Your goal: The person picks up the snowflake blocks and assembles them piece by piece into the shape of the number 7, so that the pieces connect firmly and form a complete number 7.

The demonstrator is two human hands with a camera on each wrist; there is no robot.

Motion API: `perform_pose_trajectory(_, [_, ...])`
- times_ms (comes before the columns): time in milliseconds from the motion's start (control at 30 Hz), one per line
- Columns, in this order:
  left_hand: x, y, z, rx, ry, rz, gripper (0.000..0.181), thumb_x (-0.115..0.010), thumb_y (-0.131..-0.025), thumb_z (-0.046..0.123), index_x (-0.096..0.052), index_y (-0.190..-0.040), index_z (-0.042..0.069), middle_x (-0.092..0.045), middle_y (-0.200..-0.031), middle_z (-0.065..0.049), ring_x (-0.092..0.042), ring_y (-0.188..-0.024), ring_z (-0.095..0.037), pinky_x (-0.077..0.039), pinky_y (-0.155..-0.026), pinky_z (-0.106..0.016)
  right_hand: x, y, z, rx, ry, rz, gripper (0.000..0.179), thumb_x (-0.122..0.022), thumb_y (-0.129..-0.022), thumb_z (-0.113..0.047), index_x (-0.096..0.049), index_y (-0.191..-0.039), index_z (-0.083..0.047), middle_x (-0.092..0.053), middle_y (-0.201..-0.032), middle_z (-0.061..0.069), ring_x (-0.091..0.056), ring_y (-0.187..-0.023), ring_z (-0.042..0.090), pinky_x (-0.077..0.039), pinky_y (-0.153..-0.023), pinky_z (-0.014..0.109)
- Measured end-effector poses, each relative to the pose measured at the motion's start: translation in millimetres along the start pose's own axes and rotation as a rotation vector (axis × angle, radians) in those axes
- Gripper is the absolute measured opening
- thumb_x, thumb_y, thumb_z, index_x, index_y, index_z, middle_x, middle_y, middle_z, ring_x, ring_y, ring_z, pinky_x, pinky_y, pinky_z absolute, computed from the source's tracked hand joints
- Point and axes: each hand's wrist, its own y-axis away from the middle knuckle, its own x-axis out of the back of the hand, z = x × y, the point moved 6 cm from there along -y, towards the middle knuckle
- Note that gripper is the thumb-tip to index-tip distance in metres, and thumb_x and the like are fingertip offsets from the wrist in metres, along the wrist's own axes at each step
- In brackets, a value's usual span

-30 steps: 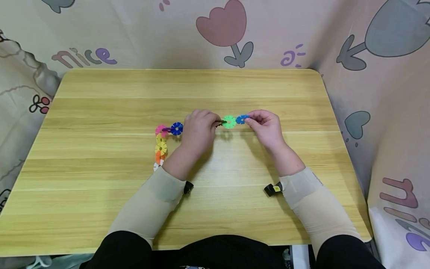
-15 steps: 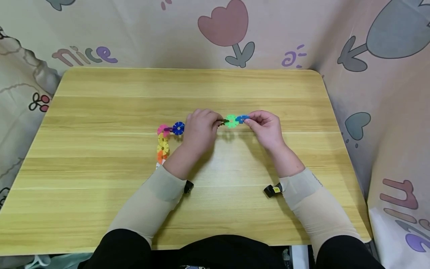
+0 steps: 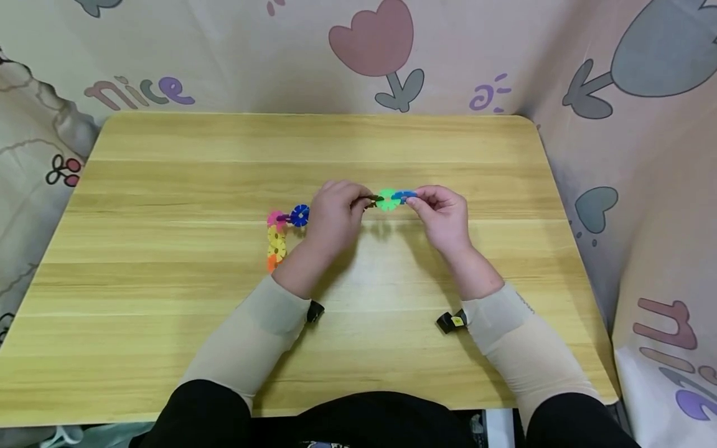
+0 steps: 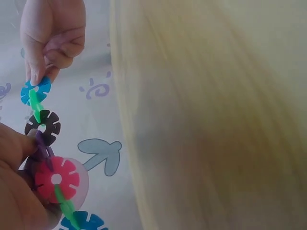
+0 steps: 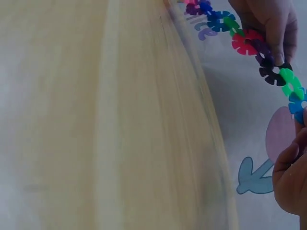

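Observation:
A chain of slotted snowflake discs runs between both hands, lifted off the table. My left hand [image 3: 336, 214] pinches the chain at a black disc [image 4: 43, 127], beside a purple disc [image 5: 262, 51]. To its right comes a green disc [image 3: 388, 200], joined at an angle to the black one. My right hand [image 3: 445, 214] pinches the blue disc [image 3: 404, 196] at the chain's end, which meets the green disc. On the other side of my left hand hang a pink-red disc [image 4: 56, 178], a dark blue disc [image 3: 299, 215], a pink disc [image 3: 276, 219] and yellow discs [image 3: 277, 242].
The wooden table [image 3: 168, 323] lies beneath both hands. A printed cloth [image 3: 252, 56] stands behind its far edge and at the sides. Small black wrist cameras [image 3: 451, 322] sit on both sleeves. My left forearm covers the chain's near end below an orange disc [image 3: 272, 262].
The chain's left part has shifted slightly right, and its white disc has gone behind my left forearm. The blue disc has turned more edge-on and overlaps the green one more. Both hands keep their hold.

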Motion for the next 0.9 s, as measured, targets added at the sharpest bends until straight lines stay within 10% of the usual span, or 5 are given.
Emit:
perform_pose_trajectory(300, [1.6, 1.7, -0.4, 0.006, -0.081, -0.107, 0.012, -0.071, -0.102, 0.013, -0.082, -0.107, 0.012, -0.078, -0.111, -0.002, -0.064, -0.108, -0.025, -0.045, -0.103, -0.047, -1.4, 2.4, -2.0, 0.007, 0.184, -0.129, 0.007, -0.078, -0.089, 0.012, -0.074, -0.095, 0.014, -0.074, -0.083, 0.002, -0.058, -0.071, 0.01, -0.05, -0.064, 0.019])
perform_pose_trajectory(600, [-13.6, -2.7, 6.5, -0.069, -0.297, -0.215, 0.014, -0.072, -0.103, 0.025, -0.083, -0.107, 0.018, -0.078, -0.106, 0.001, -0.065, -0.102, -0.025, -0.046, -0.095, -0.051, -38.9, 10.4, -29.0, 0.394, 0.698, -0.37, 0.014, -0.084, -0.091, -0.007, -0.081, -0.102, 0.001, -0.074, -0.096, 0.012, -0.065, -0.091, 0.031, -0.054, -0.08, 0.046])
perform_pose_trajectory(900, [-39.0, -4.8, 5.7, -0.152, -0.323, -0.17, 0.014, -0.073, -0.102, 0.025, -0.082, -0.111, 0.018, -0.078, -0.111, 0.001, -0.068, -0.104, -0.025, -0.049, -0.101, -0.05, -27.9, 11.9, -5.3, 0.34, 0.869, -0.347, 0.004, -0.078, -0.094, -0.005, -0.079, -0.095, -0.001, -0.074, -0.094, 0.01, -0.066, -0.091, 0.031, -0.055, -0.081, 0.046])
